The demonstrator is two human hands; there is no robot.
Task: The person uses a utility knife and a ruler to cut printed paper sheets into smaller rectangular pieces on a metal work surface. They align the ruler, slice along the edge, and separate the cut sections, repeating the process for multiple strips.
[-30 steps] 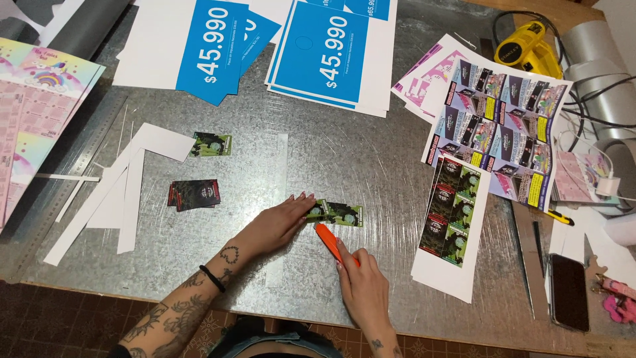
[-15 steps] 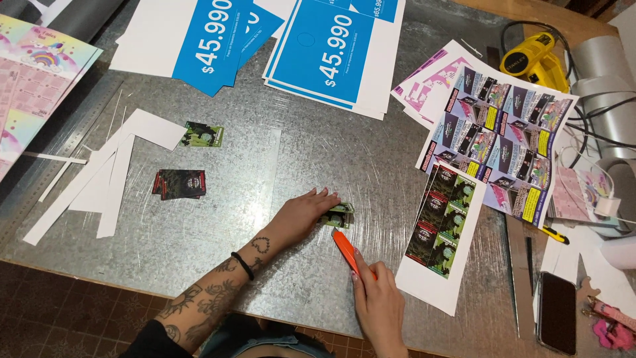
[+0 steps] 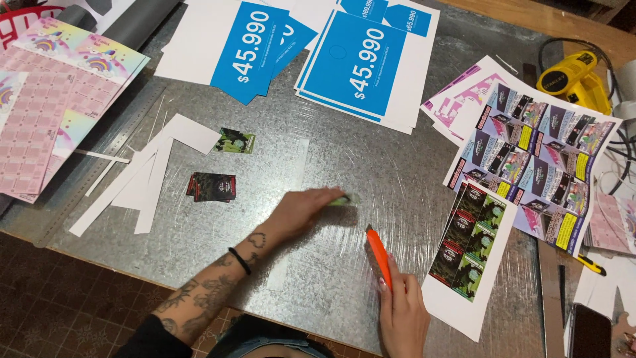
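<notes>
The left hand [image 3: 301, 207] lies blurred, fingers stretched flat over a small green printed card [image 3: 344, 199] on the scratched grey metal tabletop [image 3: 371, 159]; only the card's far end shows past the fingertips. The right hand [image 3: 401, 311], near the table's front edge, grips a slim orange utility knife [image 3: 379, 257], its tip pointing toward the card but apart from it. Just right of the knife lies a white sheet of dark green and red printed cards [image 3: 472, 248].
</notes>
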